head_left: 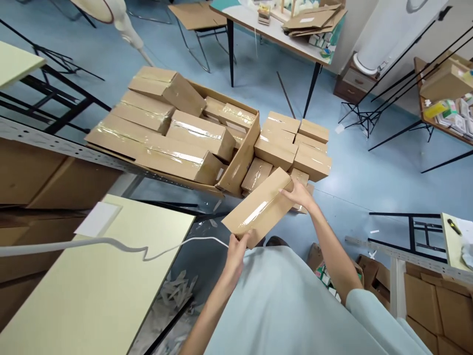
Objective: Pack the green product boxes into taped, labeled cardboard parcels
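Note:
A long brown cardboard box point(258, 209), with shiny clear tape along its top, is held tilted in front of my body. My left hand point(236, 251) grips its near lower end. At the far right end, my right hand point(297, 192) is closed on the edge. Just beyond it, a stack of taped cardboard boxes point(277, 148) stands on the floor, partly covered by the held box. To the left of that stack, a large open carton point(242, 160) is packed with similar taped boxes point(195, 130), some rising above its rim.
A pale yellow table point(99, 281) lies to my left, with a white cable point(125, 242) crossing above it. A white table point(273, 29) carrying flattened cardboard stands ahead. Behind my right arm sits an open box of small packets point(325, 273). Plastic scraps point(177, 296) lie under the left table.

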`<state>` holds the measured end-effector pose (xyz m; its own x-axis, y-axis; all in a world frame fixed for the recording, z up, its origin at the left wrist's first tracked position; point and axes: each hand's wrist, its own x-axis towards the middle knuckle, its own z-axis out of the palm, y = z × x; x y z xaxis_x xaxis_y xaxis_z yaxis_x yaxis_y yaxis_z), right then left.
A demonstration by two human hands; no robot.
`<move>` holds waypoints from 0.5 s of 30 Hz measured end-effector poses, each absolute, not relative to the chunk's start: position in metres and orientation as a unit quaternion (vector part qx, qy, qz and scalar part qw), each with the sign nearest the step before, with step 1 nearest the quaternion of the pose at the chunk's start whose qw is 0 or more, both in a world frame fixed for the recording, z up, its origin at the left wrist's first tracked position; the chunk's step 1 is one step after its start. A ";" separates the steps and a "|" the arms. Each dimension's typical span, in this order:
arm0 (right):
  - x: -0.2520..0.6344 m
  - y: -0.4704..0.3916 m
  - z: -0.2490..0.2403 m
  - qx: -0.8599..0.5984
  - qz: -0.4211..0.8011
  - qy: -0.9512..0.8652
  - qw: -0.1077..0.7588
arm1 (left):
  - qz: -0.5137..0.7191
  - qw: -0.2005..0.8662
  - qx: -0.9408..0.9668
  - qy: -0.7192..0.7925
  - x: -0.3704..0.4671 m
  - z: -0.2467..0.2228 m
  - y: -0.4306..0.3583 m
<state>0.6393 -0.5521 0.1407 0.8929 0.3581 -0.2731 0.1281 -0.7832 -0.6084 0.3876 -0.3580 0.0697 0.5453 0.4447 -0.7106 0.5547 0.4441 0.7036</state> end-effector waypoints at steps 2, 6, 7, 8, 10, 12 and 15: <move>0.672 -0.522 0.128 -0.925 0.210 -0.143 0.283 | -0.028 0.721 0.498 0.480 0.401 0.058 -0.350; 0.732 -0.471 0.095 -0.921 0.246 -0.178 0.243 | -0.030 0.740 0.438 0.509 0.435 0.033 -0.345; 0.746 -0.461 0.086 -0.920 0.255 -0.186 0.233 | -0.037 0.743 0.422 0.518 0.446 0.026 -0.344; 0.760 -0.451 0.077 -0.919 0.263 -0.192 0.224 | -0.043 0.743 0.408 0.529 0.457 0.020 -0.344; 0.786 -0.435 0.059 -0.917 0.277 -0.197 0.210 | -0.052 0.738 0.386 0.551 0.481 0.006 -0.342; 0.811 -0.421 0.041 -0.911 0.297 -0.201 0.204 | -0.054 0.730 0.365 0.575 0.505 -0.009 -0.339; 0.848 -0.405 0.013 -0.896 0.332 -0.209 0.208 | -0.055 0.718 0.337 0.607 0.538 -0.032 -0.331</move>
